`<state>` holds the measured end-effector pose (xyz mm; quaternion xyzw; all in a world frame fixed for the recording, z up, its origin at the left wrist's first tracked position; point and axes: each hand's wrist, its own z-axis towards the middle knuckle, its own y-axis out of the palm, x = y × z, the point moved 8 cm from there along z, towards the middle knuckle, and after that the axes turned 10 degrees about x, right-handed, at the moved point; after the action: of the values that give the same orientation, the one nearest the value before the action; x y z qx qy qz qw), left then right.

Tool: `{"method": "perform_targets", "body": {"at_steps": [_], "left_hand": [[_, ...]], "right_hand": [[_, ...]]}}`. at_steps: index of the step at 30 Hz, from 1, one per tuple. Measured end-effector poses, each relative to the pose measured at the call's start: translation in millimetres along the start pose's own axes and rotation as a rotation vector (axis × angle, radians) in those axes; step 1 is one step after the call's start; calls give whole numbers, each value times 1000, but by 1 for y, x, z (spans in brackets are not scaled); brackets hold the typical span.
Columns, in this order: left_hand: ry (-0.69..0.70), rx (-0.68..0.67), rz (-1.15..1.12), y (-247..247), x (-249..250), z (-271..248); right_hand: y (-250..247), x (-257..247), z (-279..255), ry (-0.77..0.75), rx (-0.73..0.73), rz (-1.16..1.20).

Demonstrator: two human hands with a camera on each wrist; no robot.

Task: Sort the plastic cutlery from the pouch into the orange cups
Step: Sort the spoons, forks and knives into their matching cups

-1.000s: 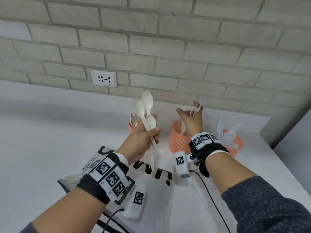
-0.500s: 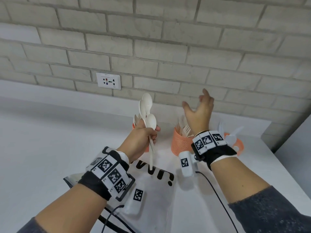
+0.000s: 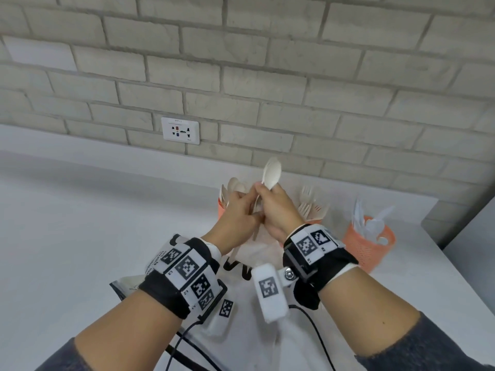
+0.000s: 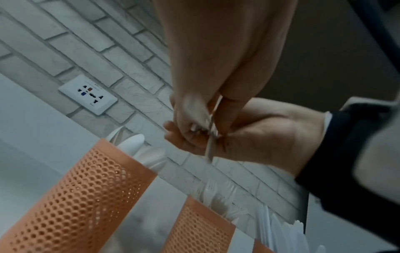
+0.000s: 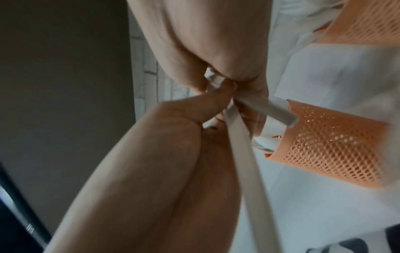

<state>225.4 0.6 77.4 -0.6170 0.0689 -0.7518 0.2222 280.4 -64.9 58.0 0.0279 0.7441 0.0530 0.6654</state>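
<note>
above the pouch on the white surface, left hand and right hand meet, both clamped on white spoons. behind them stand three orange cups: spoons left, forks middle, knives in the right cup.
</note>
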Motion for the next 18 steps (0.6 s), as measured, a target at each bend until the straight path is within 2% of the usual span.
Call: {"method": "perform_targets", "body": {"at_steps": [2,5,10,12,14,16,18], "left_hand": [[-2,-11,-40,-5,4,0],[-87,-9,-189,-23,-3,8],[-183,222,-117,-72,-38,39],[-232,180,-24,-70,-56,48],[-252,68,78,-57,-68,52],[-254,-12,153,-44,-75,54],[-237,-33,162,-35,-78,57]], "right_hand": [[-6,-5,7,22,42,79],[-15,-24,16,-13,93,229],[-26,-62,32,-279,235,331],[-19,-66,35,-379,251,272],[-8,-60,38,-435,238,209],[5,-51,41,-480,194,131],[17,-41,42,-511,148,20]]}}
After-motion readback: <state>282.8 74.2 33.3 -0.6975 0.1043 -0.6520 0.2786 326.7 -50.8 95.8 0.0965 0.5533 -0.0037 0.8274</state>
